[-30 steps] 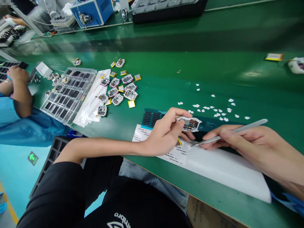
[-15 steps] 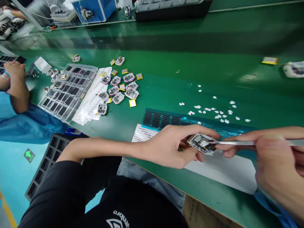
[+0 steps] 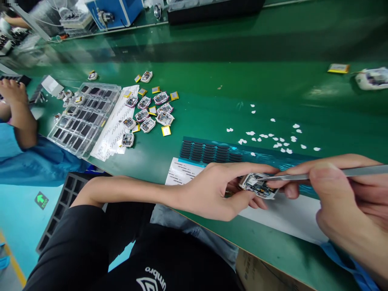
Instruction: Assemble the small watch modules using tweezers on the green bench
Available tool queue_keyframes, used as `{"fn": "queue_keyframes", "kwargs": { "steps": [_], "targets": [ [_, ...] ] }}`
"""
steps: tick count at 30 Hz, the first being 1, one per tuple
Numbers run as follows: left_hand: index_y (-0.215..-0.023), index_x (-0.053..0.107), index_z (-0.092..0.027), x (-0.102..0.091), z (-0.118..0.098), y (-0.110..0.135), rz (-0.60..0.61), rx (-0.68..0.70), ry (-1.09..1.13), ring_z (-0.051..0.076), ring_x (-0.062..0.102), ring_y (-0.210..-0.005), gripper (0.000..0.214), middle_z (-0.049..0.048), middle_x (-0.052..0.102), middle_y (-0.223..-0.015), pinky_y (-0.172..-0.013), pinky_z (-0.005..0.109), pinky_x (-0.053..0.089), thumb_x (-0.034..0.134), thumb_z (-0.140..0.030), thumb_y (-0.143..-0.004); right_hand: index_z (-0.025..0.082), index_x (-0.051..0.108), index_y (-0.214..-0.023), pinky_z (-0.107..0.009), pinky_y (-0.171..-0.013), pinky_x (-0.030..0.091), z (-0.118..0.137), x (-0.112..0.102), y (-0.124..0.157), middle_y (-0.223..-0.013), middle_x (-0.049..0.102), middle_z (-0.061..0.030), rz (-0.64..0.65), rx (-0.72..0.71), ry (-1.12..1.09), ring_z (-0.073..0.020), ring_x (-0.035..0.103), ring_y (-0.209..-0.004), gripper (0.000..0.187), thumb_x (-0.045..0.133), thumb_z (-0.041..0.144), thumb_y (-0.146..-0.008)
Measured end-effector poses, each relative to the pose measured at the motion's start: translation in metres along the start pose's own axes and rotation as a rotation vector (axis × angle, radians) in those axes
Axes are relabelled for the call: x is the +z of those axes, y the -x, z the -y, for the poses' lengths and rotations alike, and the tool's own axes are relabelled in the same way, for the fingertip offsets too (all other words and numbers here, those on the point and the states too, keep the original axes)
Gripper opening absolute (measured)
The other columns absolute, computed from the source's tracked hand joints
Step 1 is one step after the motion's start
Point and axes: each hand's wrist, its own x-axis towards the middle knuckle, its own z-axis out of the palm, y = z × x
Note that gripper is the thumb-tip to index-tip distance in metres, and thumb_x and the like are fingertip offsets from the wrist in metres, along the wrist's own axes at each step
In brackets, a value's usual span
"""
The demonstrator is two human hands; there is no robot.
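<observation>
My left hand (image 3: 218,190) grips a small white-cased electronic device (image 3: 263,190) by its edges, its circuit board showing on the open face. Metal tweezers (image 3: 297,176) are pinched in my right hand (image 3: 342,194), and their tip reaches the inside of the device by a pale patch. Fingers of the right hand are at the device's right end. Beneath both hands are a white sheet (image 3: 287,216) and a blue film strip (image 3: 212,150) with rows of black pieces. Small white bits (image 3: 281,140) are scattered beyond the strip.
Several opened devices (image 3: 147,124) with yellow-edged batteries (image 3: 166,130) lie to the left, beside printed sheets (image 3: 113,129) and a clear tray (image 3: 86,115) of dark pieces. Another device (image 3: 372,78) and battery (image 3: 338,68) are at far right. A co-worker's hand (image 3: 13,91) is at left.
The tweezers' tip has shifted left across the device, and my right hand has come slightly left with it. The device has tilted a little in my left hand.
</observation>
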Motion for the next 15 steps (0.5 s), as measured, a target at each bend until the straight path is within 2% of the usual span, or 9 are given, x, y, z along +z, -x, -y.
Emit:
{"fn": "queue_keyframes", "kwargs": {
  "steps": [8, 15],
  "targets": [
    [-0.158, 0.050, -0.016, 0.0000, 0.0044, 0.0013, 0.019, -0.014, 0.053, 0.027, 0.082, -0.112, 0.060, 0.0186, 0.073, -0.134, -0.090, 0.037, 0.071, 0.053, -0.009, -0.098, 0.035, 0.071, -0.068, -0.037, -0.056, 0.058, 0.0059, 0.0015, -0.0018, -0.073, 0.074, -0.0019, -0.023, 0.025, 0.059, -0.0182, 0.069, -0.060, 0.039, 0.059, 0.046, -0.103],
    [-0.162, 0.046, -0.016, 0.0023, 0.0036, 0.0029, 0.005, -0.034, 0.051, 0.026, 0.081, -0.112, 0.062, 0.0185, 0.074, -0.134, -0.091, 0.039, 0.071, 0.053, -0.013, -0.100, 0.034, 0.073, -0.076, -0.036, -0.056, 0.056, 0.0030, -0.0023, 0.0015, -0.073, 0.074, -0.0003, -0.001, 0.016, 0.076, -0.0164, 0.070, -0.059, 0.036, 0.059, 0.049, -0.105]
  ]
}}
